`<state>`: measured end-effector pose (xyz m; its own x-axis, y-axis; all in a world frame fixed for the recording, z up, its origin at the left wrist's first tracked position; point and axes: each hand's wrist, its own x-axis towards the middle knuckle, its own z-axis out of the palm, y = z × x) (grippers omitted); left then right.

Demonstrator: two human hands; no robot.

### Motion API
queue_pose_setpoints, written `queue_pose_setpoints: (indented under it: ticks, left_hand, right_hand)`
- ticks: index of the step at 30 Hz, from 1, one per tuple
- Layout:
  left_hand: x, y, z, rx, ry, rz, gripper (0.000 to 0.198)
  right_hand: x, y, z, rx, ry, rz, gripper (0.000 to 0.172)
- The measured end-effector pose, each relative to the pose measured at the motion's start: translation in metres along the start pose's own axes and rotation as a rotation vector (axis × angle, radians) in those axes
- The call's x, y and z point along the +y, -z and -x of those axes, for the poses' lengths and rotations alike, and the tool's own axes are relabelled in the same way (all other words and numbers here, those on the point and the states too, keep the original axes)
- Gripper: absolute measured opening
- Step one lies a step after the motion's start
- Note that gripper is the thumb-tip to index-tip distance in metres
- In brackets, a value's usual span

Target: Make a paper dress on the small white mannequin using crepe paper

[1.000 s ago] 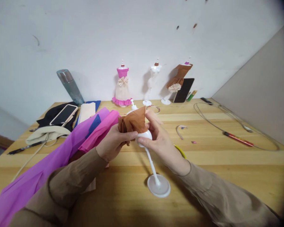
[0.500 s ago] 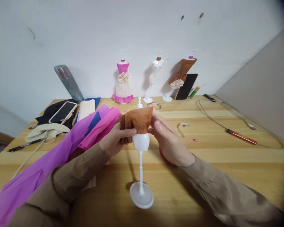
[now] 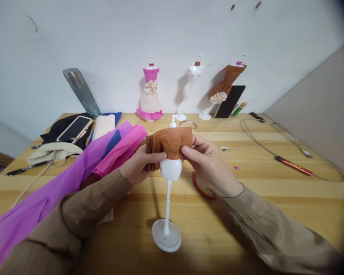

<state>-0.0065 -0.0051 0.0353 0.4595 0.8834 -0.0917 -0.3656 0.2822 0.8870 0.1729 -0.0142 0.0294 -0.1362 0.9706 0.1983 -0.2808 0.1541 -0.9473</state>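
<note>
A small white mannequin (image 3: 171, 170) on a stand with a round base (image 3: 166, 237) tilts slightly in front of me. Brown crepe paper (image 3: 173, 141) is wrapped about its upper body, and its neck peg shows above. On the left, my left hand (image 3: 139, 162) is closed on the folded, bunched part of the paper, thumb across the front. My right hand (image 3: 209, 162) pinches the paper's right end between thumb and fingers. The mannequin's hips and pole stay uncovered, while its chest is hidden under the paper.
Purple crepe paper (image 3: 65, 183) lies along the left side. Behind stand a pink-dressed mannequin (image 3: 151, 89), a bare mannequin (image 3: 193, 82) and a brown-dressed mannequin (image 3: 227, 82). A phone (image 3: 74, 128) and spray bottle (image 3: 81, 91) are at left; a red-handled cable tool (image 3: 294, 166) lies right.
My right hand has moved from beside the paper's edge to pinching its right end, now drawn further right. The mannequin leans a little more, its base shifted left in view.
</note>
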Motion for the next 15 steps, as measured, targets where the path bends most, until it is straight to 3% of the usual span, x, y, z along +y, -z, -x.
queue_pose_setpoints:
  ticks: [5, 10, 15]
  left_hand:
    - [-0.0025, 0.0038, -0.0024, -0.039, 0.007, 0.042, 0.036]
    - [-0.0023, 0.0000, -0.0006, -0.070, 0.018, 0.035, 0.040]
    - [-0.0019, -0.0044, 0.0024, 0.035, 0.019, -0.011, 0.033]
  right_hand:
    - [-0.0044, 0.0010, 0.0033, 0.009, 0.084, 0.045, 0.025]
    - [-0.0023, 0.0022, -0.0003, -0.039, 0.061, 0.064, 0.028]
    - [-0.0059, -0.0001, 0.0037, 0.026, 0.164, 0.249, 0.018]
